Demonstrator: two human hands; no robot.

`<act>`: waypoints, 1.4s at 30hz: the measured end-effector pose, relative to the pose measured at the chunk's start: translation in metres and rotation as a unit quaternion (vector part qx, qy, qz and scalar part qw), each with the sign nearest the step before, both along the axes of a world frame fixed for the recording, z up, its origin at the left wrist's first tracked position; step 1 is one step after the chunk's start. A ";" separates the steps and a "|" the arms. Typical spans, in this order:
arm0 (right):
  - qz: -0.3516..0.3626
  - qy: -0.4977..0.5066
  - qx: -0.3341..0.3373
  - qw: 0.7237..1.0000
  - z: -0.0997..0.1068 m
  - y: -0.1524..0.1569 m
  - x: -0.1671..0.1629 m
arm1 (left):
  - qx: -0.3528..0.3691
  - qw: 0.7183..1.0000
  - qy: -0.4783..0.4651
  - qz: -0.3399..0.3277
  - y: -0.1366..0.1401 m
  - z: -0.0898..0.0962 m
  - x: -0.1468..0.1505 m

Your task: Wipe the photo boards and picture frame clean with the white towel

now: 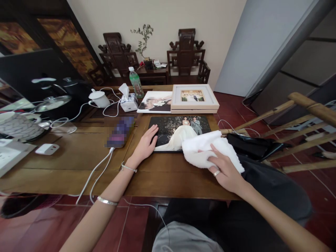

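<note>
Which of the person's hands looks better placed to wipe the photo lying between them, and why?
Probably the right hand: it holds the white cloth, which covers the photo's lower right corner. The left hand holds no cloth and rests at the photo's left edge, seemingly better placed for steadying it.

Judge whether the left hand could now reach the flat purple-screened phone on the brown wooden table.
Probably yes: the left hand rests, holding nothing, at the left edge of the dark rectangular photo panel, and only brown wooden tabletop lies between it and the flat purple-screened phone.
</note>
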State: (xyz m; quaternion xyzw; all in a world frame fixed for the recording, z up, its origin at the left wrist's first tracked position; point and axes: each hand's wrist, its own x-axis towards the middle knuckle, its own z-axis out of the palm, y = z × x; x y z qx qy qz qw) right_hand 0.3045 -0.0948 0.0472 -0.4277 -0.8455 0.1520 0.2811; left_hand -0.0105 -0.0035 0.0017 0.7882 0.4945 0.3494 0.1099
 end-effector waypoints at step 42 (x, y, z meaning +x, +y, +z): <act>0.021 -0.036 -0.038 0.998 0.014 0.011 -0.019 | -0.008 1.000 0.005 -0.006 -0.001 0.003 0.001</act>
